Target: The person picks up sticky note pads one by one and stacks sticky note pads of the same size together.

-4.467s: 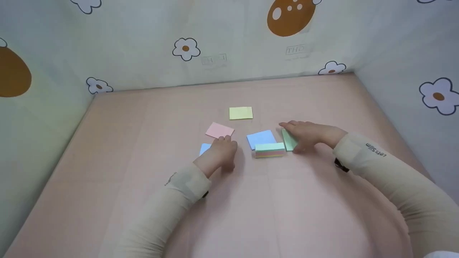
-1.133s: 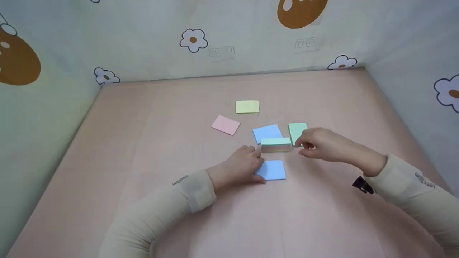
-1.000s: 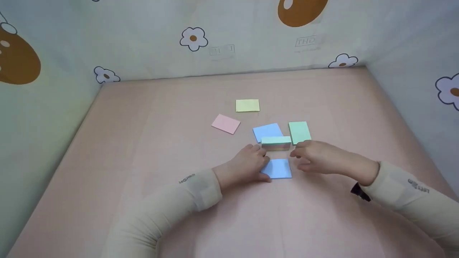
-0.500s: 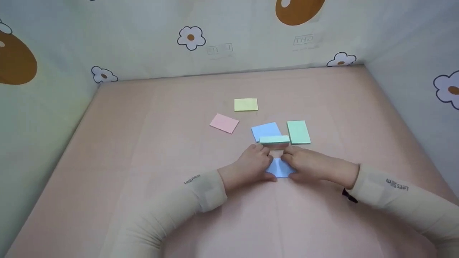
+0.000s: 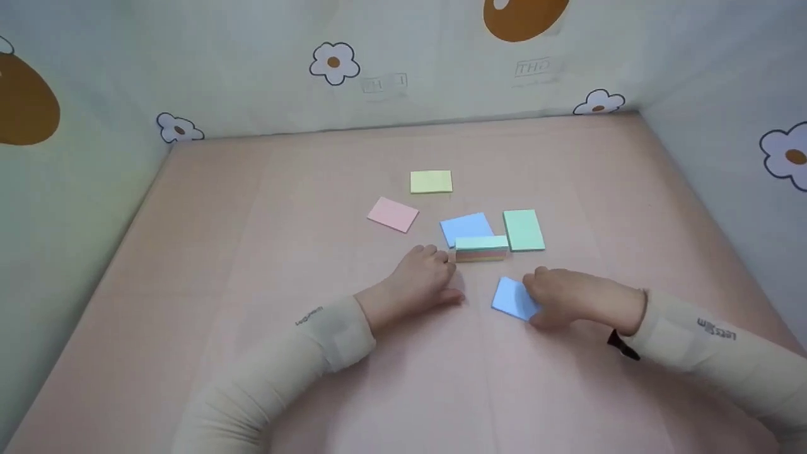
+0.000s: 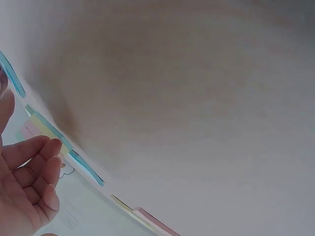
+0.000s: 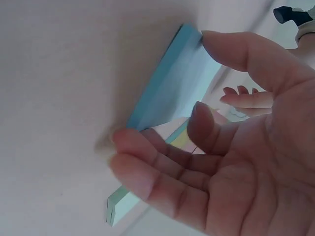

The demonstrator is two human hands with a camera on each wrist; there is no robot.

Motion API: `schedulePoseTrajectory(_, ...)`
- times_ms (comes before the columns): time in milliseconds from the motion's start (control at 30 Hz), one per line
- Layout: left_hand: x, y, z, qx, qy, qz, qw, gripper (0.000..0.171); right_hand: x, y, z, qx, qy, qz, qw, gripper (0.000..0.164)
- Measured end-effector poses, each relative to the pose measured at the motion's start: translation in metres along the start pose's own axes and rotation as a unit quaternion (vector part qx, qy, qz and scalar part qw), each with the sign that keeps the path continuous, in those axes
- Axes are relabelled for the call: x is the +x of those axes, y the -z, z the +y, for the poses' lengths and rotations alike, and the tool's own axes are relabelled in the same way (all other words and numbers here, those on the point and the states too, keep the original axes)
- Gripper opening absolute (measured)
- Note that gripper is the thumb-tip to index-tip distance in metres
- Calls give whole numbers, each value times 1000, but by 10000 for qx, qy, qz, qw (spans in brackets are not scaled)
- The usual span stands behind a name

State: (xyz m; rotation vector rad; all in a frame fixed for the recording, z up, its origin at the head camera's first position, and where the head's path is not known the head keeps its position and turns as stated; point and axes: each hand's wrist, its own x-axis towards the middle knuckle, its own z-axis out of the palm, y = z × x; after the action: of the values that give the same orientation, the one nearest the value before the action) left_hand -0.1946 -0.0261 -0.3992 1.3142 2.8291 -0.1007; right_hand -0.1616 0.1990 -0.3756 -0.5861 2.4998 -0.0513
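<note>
My right hand [image 5: 561,299] holds a blue sticky-note pad [image 5: 512,297] low over the table, in front of the stack and to its right. In the right wrist view, my thumb is at one edge of the blue pad [image 7: 167,83] and my fingers are at the opposite edge. My left hand [image 5: 413,280] has nothing in it, its thumb pointing right and its fingers loosely bent. It is beside the left end of a layered stack [image 5: 481,248] with a green top and pink and yellow layers. In the left wrist view, the left hand [image 6: 29,182] overlaps that stack.
Behind the stack lies a second blue pad [image 5: 466,228], partly hidden by it. A green pad [image 5: 523,230] lies to its right. Farther back are a pink pad [image 5: 393,214] and a yellow pad [image 5: 431,181]. Flower-printed cloth walls [image 5: 441,75] border the pink table [image 5: 252,221].
The left hand brought the blue pad from the left to the stack's front. Both hands then held it. Now the left has let go and drawn back; the right has moved it right, turned.
</note>
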Motion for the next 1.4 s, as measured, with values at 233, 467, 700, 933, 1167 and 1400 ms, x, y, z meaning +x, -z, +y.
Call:
schedulePoseTrajectory(233, -5, 1, -6, -81, 100, 100, 9999, 39, -1, 2, 2, 325, -347, -357, 9982, 30)
schedulePoseTrajectory(467, -7, 0, -8, -173, 134, 114, 9997, 39, 0, 5, 5, 6, -100, -187, 9998, 44)
schedulePoseTrajectory(700, -6, 0, -8, -38, 240, 22, 9997, 41, -1, 2, 22, -1599, 2202, 928, 9578, 61)
schedulePoseTrajectory(933, -4, 2, -9, -106, 281, -113, 9995, 41, 5, -5, 36, -1660, 2731, 1215, 9397, 63)
schedulePoseTrajectory(1167, -6, 0, -13, -106, 271, 103, 9995, 40, 9, 1, 45, -1435, 2081, 1071, 9616, 67)
schedulePoseTrajectory(1400, -9, 1, -15, -264, 384, 77, 9989, 40, 13, 1, 51, -1342, 1976, 1053, 9653, 70)
